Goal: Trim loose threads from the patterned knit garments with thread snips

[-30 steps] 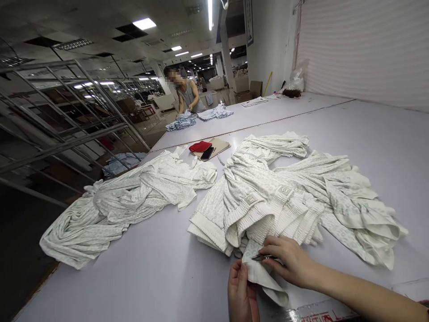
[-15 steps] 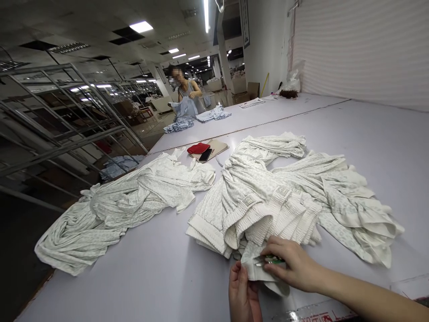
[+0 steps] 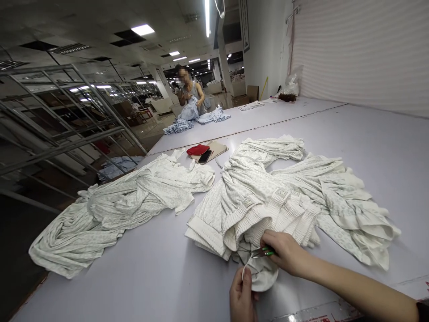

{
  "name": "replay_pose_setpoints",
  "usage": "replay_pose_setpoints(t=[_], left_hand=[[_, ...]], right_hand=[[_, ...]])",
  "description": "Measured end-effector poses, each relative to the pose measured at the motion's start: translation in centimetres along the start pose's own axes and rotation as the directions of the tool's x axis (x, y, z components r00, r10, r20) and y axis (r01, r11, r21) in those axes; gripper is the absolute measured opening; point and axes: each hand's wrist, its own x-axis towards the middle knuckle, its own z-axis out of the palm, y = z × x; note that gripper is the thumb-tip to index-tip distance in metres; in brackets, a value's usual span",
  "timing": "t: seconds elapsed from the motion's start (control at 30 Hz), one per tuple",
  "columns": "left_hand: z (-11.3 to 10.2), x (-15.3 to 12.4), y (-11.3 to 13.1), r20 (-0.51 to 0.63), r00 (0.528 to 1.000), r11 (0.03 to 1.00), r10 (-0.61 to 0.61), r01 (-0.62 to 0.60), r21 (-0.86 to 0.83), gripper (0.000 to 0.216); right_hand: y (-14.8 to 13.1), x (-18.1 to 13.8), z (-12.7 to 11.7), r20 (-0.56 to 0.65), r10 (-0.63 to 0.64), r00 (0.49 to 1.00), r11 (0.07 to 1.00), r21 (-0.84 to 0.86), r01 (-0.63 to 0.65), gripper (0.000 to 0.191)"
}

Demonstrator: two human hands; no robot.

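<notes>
My left hand (image 3: 243, 290) pinches the edge of a pale patterned garment's cuff or leg opening (image 3: 263, 273) near the table's front. In my right hand (image 3: 284, 252) are small thread snips (image 3: 268, 251) with green handles, their metal blades pointing left at the fabric just above my left fingers. Whether the blades touch the cloth, I cannot tell. The held part hangs from a pile of white garments (image 3: 248, 174) with pale print, ribbed waistbands and small sewn labels (image 3: 248, 202). The pile spreads behind and to the right of my hands.
Another heap of matching garments (image 3: 134, 201) lies left. Behind are a red cloth item (image 3: 197, 150), a phone (image 3: 205, 156) and cardboard sheets (image 3: 217, 150). A co-worker (image 3: 192, 91) handles light blue clothes (image 3: 212, 116) at the far table end. A metal rack (image 3: 73, 120) stands left.
The cuff between my hands has been turned, so its opening now shows rounded. My right hand has shifted slightly up and left with the snips. The co-worker has straightened a little.
</notes>
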Motion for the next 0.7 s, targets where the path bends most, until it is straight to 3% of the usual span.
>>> replay_pose_setpoints(t=[0.1,0.23,0.37,0.5,0.57,0.63,0.7], left_hand=[[0.5,-0.1,0.1,0.025,0.991,0.976,-0.133,0.135,-0.172,0.054],[1.2,-0.4,0.7,0.059,0.979,0.933,-0.195,0.204,-0.297,0.051],[1.4,-0.5,1.3,0.063,0.976,0.915,-0.207,0.216,-0.34,0.049],[1.0,-0.1,1.3,0.061,0.968,0.895,-0.244,0.249,-0.371,0.049],[0.7,0.2,0.8,0.052,0.965,0.899,-0.259,0.26,-0.351,0.049],[0.6,0.1,-0.2,0.074,0.974,0.939,-0.215,0.227,-0.259,0.046],[0.8,-0.3,-1.8,0.162,0.985,0.992,-0.052,0.07,-0.104,0.045]], right_hand=[[-0.7,-0.3,-1.0,0.062,-0.005,0.998,0.992,0.127,-0.003,0.017],[-1.1,-0.8,-1.1,0.036,-0.122,0.992,0.99,0.076,0.119,0.024],[-0.9,-0.8,-0.4,-0.012,-0.168,0.986,0.985,0.042,0.169,0.027],[-0.4,-1.1,0.0,-0.036,-0.301,0.953,0.954,-0.022,0.301,0.031],[-0.3,-1.2,0.0,-0.048,-0.29,0.956,0.957,-0.025,0.289,0.031],[-0.4,-1.1,-0.3,-0.056,-0.223,0.973,0.973,0.047,0.226,0.03],[-0.7,-0.6,-0.8,-0.068,-0.171,0.983,0.972,0.154,0.18,0.03]])
